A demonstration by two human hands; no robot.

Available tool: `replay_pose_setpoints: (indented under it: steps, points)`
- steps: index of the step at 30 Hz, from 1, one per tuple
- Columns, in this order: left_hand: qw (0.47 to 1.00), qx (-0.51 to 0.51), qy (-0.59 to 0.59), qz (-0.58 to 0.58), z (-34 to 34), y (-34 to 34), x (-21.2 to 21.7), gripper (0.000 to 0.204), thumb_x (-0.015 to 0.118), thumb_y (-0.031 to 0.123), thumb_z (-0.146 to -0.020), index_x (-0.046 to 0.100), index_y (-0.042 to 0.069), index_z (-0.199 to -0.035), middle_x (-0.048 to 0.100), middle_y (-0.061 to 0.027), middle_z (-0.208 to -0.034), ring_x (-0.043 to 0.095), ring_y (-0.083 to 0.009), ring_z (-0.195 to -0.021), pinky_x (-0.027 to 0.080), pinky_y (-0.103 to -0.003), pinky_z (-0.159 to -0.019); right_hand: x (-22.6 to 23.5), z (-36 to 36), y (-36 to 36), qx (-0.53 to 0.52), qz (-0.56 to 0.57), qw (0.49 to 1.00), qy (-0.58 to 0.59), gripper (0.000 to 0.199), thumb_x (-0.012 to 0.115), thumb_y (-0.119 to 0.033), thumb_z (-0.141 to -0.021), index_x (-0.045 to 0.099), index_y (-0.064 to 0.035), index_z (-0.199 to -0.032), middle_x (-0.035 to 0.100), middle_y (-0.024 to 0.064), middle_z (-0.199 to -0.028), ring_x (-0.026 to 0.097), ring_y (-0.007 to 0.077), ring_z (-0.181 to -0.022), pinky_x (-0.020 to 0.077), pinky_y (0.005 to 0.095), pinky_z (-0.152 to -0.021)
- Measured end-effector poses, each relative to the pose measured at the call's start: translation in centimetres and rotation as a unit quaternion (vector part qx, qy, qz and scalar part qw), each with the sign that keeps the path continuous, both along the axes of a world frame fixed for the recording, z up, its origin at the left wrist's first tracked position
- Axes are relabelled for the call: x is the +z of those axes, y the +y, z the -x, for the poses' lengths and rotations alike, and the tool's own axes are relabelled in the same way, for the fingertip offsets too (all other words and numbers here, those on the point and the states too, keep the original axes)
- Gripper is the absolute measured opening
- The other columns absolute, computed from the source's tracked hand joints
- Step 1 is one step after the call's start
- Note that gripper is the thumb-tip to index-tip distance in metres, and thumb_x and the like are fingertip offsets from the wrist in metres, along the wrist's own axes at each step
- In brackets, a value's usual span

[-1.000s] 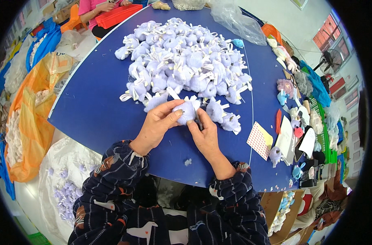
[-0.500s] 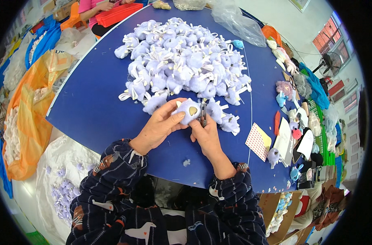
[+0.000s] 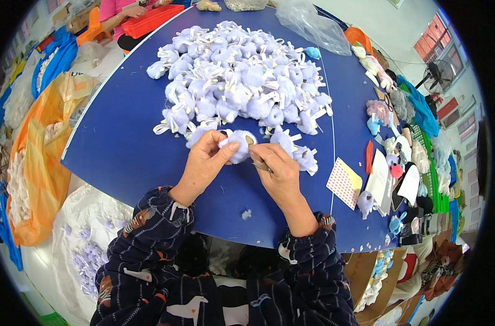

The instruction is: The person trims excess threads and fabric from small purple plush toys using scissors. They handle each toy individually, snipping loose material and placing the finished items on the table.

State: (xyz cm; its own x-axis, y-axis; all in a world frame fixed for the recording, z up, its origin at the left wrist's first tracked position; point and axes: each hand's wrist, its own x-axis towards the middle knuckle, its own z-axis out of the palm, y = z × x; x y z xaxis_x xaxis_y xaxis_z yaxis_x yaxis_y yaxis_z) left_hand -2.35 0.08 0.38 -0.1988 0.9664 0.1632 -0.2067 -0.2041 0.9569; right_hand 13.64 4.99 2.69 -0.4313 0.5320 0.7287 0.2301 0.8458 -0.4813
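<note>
Fluff: my left hand (image 3: 204,163) grips a round lilac plush ball (image 3: 237,145) at the near edge of the pile (image 3: 242,81) on the blue table (image 3: 122,146); my right hand (image 3: 277,171) pinches a thin metal tool (image 3: 258,163) against it.

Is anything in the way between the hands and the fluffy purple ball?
No. The left hand already grips the fluffy purple ball, and the right hand touches it with a small metal tool. Nothing sits between them.

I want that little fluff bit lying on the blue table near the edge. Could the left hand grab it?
Probably yes. The fluff bit lies alone on bare blue table, just below the left hand, with nothing between them. But that hand is busy pinching a lilac pompom, so it would have to let go first.
</note>
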Motion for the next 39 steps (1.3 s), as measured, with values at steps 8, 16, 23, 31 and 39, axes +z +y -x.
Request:
replay_pose_setpoints:
  steps: [8, 16, 23, 31, 39]
  points:
    - [0.997, -0.002, 0.077, -0.018, 0.1, 0.1, -0.2, 0.018, 0.050, 0.022, -0.091, 0.047, 0.005, -0.085, 0.049, 0.0012, -0.074, 0.050, -0.0040, -0.066, 0.046, -0.019, -0.056, -0.1, -0.3, 0.2, 0.043, 0.073, 0.996, -0.039, 0.020, 0.065, 0.000, -0.068, 0.059, -0.0030, -0.087, 0.059, 0.0083, -0.080, 0.060, 0.0244, -0.066, 0.0483, 0.0307, -0.056]
    - [0.997, -0.015, 0.070, -0.017, -0.2, 0.1, -0.2, 0.021, 0.050, 0.024, -0.091, 0.047, 0.004, -0.084, 0.051, -0.0015, -0.075, 0.050, -0.0054, -0.062, 0.046, -0.021, -0.053, 1.0, -0.5, -0.4, -0.008, 0.244, 0.964, -0.106, 0.014, 0.063, -0.009, -0.074, 0.060, -0.0017, -0.086, 0.058, 0.0112, -0.071, 0.057, 0.0279, -0.060, 0.0449, 0.0334, -0.054]
    - [0.978, -0.002, 0.208, -0.005, 0.5, -0.2, 0.4, 0.023, 0.049, 0.024, -0.091, 0.046, 0.003, -0.082, 0.049, -0.0017, -0.070, 0.048, -0.0053, -0.060, 0.043, -0.021, -0.050, -0.2, -0.2, 0.0, -0.014, 0.113, 0.992, -0.050, 0.023, 0.067, -0.005, -0.068, 0.061, -0.0054, -0.090, 0.059, 0.0075, -0.077, 0.060, 0.0260, -0.062, 0.0476, 0.0317, -0.054]
    - [0.962, 0.011, 0.272, -0.015, 0.2, 0.1, -0.2, 0.025, 0.047, 0.025, -0.092, 0.043, 0.003, -0.080, 0.042, -0.0021, -0.064, 0.039, -0.0077, -0.057, 0.034, -0.026, -0.050, -0.2, -0.5, -0.2, -0.002, 0.078, 0.989, -0.127, 0.027, 0.069, -0.006, -0.065, 0.060, -0.0062, -0.090, 0.059, 0.0062, -0.077, 0.059, 0.0253, -0.062, 0.0478, 0.0318, -0.053]
    - [0.972, 0.069, 0.223, -0.022, -0.5, -0.2, -0.2, 0.025, 0.047, 0.025, -0.092, 0.044, 0.003, -0.079, 0.042, -0.0029, -0.065, 0.037, -0.0080, -0.060, 0.034, -0.026, -0.052, -1.8, -0.2, 0.1, 0.020, 0.125, 0.982, -0.143, 0.018, 0.066, -0.011, -0.069, 0.057, -0.0013, -0.081, 0.058, 0.0126, -0.073, 0.056, 0.0314, -0.060, 0.0444, 0.0373, -0.051]
